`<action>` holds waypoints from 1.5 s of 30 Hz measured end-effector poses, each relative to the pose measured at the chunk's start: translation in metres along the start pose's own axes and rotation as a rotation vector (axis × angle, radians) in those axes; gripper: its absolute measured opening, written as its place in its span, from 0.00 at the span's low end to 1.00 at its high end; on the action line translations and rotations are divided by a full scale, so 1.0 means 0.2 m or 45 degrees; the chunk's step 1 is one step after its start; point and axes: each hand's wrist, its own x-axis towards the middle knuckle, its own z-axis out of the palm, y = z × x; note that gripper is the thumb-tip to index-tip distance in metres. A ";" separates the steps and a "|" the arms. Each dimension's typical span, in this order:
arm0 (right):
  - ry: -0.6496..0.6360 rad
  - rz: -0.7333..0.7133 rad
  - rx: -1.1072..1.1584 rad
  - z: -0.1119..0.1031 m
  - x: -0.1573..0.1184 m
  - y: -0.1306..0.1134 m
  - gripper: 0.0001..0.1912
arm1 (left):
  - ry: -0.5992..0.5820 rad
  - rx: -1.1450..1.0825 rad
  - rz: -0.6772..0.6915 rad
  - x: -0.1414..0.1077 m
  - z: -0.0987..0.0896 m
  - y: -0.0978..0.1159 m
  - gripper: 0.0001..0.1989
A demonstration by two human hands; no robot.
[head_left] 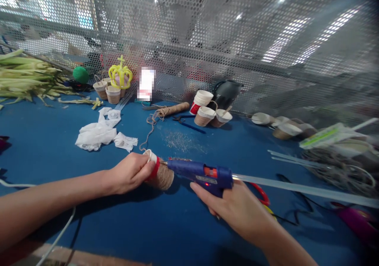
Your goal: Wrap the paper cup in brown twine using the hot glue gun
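Note:
A small paper cup [164,177], tilted on its side, is partly wrapped in brown twine with a red band near its white rim. My left hand [130,173] grips it at the rim. My right hand [233,206] is closed around a blue glue gun [195,171], whose nozzle points left at the cup's side. A long clear glue stick [296,189] sticks out of the gun's rear. From the cup, a loose twine strand runs back to a twine roll [174,109].
White crumpled lace [96,135] lies left of centre. Behind stand small cups [205,116], blue-handled pliers [189,124] and a yellow crown [120,76]. Pale husks [26,76] are piled at far left. Right are grey cord [352,173] and a cable. Perforated metal [177,25] closes the back.

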 end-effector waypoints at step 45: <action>0.039 -0.007 0.000 0.01 -0.02 0.01 0.11 | -0.013 -0.094 -0.160 0.02 0.00 0.02 0.17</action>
